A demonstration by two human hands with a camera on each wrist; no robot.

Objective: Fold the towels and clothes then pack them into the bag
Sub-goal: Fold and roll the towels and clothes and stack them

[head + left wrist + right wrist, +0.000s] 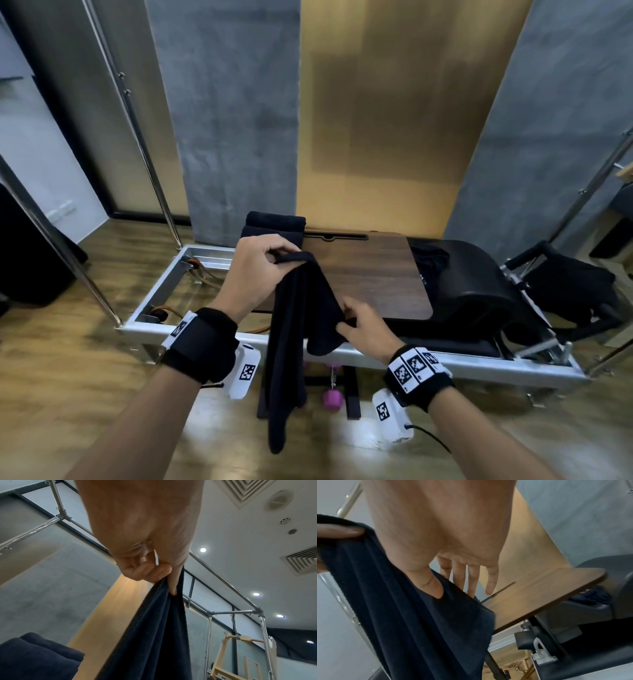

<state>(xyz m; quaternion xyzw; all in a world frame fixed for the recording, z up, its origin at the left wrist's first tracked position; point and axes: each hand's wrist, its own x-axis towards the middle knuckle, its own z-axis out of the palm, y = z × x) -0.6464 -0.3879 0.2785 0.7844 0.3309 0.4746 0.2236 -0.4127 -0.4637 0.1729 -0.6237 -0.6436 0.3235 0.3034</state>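
Note:
A dark navy towel (291, 342) hangs in front of me, its lower end trailing below the table edge. My left hand (277, 257) pinches its top edge, thumb and fingers curled on the cloth (164, 582). Lower right, my right hand (346, 323) pinches a bunched lower part of the towel (402, 608), thumb on the front and fingers behind it. Folded dark towels (274, 222) are stacked at the far left of the wooden table (370, 274). Dark clothes (430, 260) lie at its right end. A black bag (568, 284) sits further right.
The table stands over a metal exercise frame (154, 330) with upright poles (137, 120). A black curved pad (479, 274) is right of the table. A purple dumbbell (331, 397) lies on the wood floor beneath.

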